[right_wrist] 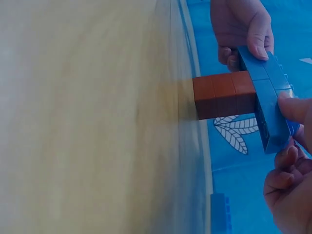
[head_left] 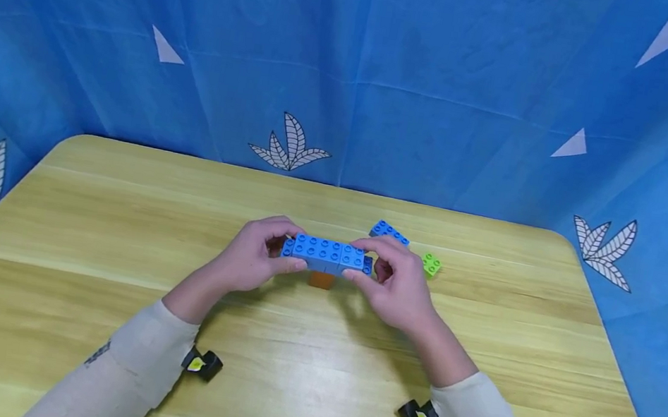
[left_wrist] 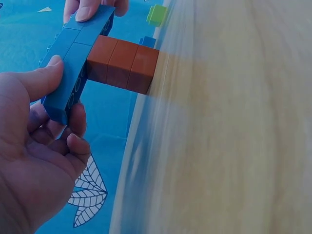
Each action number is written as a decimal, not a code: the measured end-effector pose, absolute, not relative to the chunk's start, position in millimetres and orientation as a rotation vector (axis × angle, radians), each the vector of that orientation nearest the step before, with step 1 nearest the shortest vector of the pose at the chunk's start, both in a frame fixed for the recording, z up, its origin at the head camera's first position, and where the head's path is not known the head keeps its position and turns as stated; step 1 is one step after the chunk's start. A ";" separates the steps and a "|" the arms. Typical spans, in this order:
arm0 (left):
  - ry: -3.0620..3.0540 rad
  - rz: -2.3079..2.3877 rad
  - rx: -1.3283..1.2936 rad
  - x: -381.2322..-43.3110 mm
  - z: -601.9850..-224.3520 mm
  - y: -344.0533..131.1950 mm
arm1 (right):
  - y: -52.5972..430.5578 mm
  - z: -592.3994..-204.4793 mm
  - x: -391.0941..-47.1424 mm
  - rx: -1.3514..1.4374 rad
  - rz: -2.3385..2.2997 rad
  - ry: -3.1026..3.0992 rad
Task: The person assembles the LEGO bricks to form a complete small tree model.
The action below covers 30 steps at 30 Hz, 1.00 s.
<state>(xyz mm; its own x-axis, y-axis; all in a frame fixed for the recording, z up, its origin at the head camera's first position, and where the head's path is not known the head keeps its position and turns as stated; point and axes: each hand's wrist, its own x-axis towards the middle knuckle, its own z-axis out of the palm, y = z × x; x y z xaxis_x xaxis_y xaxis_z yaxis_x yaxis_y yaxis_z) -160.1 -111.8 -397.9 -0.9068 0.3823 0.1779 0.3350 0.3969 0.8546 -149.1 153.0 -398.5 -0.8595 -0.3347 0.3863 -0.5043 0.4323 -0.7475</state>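
Holds the blue blocks atop the orange stack on the counter, clamping opposite ends with the fingers of left hand and right hand.

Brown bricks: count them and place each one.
3, stacked: bottom brick on the table, middle brick above it, top brick under the blue bricks. Others may be hidden.

From my remote station I am viewing a wood-grained table, its two far corners rounded and its surface reflecting light. Near the middle, a column of three orange-brown bricks is standing upright on the tabletop. Farther back and to the right, I am noting a blue brick and a light green brick lying near each other.
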 end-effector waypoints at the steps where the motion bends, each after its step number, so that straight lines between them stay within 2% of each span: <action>1: 2.582 1.569 0.663 -159.9 -398.0 -112.1 | 153.3 -399.1 -148.4 0.730 1.414 -2.510; 8: 2.581 1.558 0.690 -160.1 -397.8 -112.8 | 165.0 -409.6 -141.5 0.570 1.532 -2.641; 13: 2.601 1.527 0.670 -160.8 -397.4 -112.6 | 177.4 -415.2 -142.0 0.357 1.466 -2.772; 19: 2.578 1.542 0.654 -161.3 -399.0 -113.2 | 188.2 -423.1 -148.9 0.100 1.286 -2.843; 30: 2.577 1.556 0.658 -161.1 -398.2 -112.9 | 194.0 -431.8 -168.5 -0.122 1.154 -2.749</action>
